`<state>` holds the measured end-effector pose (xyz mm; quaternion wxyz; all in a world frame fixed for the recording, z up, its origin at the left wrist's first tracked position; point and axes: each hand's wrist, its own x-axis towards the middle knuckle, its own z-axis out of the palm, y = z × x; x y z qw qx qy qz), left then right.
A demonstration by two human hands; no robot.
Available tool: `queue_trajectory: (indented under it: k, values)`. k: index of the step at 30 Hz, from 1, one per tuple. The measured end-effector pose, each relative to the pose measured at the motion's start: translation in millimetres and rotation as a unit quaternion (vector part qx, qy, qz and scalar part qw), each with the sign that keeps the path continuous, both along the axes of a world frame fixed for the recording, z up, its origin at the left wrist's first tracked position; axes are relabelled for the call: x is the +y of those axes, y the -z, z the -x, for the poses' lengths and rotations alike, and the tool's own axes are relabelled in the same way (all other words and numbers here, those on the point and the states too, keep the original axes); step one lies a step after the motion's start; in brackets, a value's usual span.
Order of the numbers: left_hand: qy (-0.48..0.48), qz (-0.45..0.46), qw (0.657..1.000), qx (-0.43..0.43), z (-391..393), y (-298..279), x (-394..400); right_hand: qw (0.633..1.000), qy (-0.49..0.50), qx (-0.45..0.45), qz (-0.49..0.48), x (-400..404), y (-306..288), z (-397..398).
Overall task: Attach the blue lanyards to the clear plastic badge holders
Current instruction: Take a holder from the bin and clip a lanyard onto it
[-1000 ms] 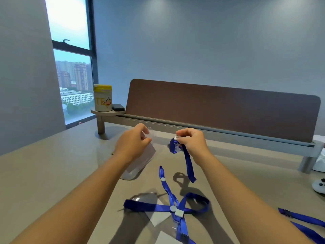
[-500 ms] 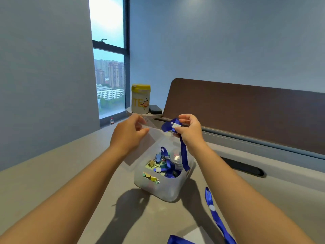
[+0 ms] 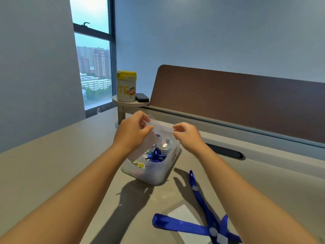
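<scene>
The left hand (image 3: 132, 132) pinches the top edge of a clear plastic badge holder (image 3: 149, 140) between thumb and fingers (image 3: 146, 128), holding it up over a translucent plastic bin (image 3: 158, 175) that stands on the bench (image 3: 52, 164). The right hand (image 3: 187, 133) is just beside the holder's other top corner, its fingers curled and half closed; whether they touch the plastic or hold anything I cannot tell, and no strap hangs from that hand. Inside the bin lie small blue and mixed-colour clips and what looks like a coil of blue strap, too jumbled to sort out. Nearer the person, a blue lanyard (image 3: 202, 208) lies on the bench with its straps crossed over a white card (image 3: 186, 215); it seems to be joined to a holder there, so one set is probably finished, though the clip itself is cut off at the lower edge. The holder in the air shows no lanyard on it, so this one is apparently not yet attached. What is left, as I judge it: bring a lanyard clip to the slot at the top of this holder and fasten it
</scene>
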<state>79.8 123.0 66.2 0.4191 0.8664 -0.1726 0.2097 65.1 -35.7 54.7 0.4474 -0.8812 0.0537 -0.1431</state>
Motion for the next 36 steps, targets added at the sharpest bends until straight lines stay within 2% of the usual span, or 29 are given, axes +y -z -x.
queue_trajectory:
  k: [8,12,17,23,26,29,31,36]
  values:
    - [0.142,0.016,0.99,-0.016,95,4,-84,0.991,0.118,-0.056,0.005,-89,-6,147]
    - [0.212,-0.004,0.977,-0.017,142,24,-132,0.985,0.173,-0.027,-0.004,-131,12,221]
    - [0.24,-0.023,0.97,-0.008,178,42,-182,0.973,0.225,0.044,0.004,-177,36,277]
    - [0.262,-0.025,0.965,0.013,196,57,-214,0.966,0.217,0.136,0.036,-197,72,285]
    - [0.258,-0.019,0.966,0.027,194,62,-222,0.958,0.187,0.194,0.095,-197,89,277]
    - [0.255,-0.012,0.966,0.035,191,66,-227,0.946,0.162,0.219,0.177,-197,99,271]
    - [0.256,-0.014,0.966,0.034,189,68,-229,0.942,0.154,0.224,0.199,-197,100,269]
    - [0.244,-0.005,0.97,0.024,187,68,-229,0.96,0.181,0.177,0.118,-195,95,266]
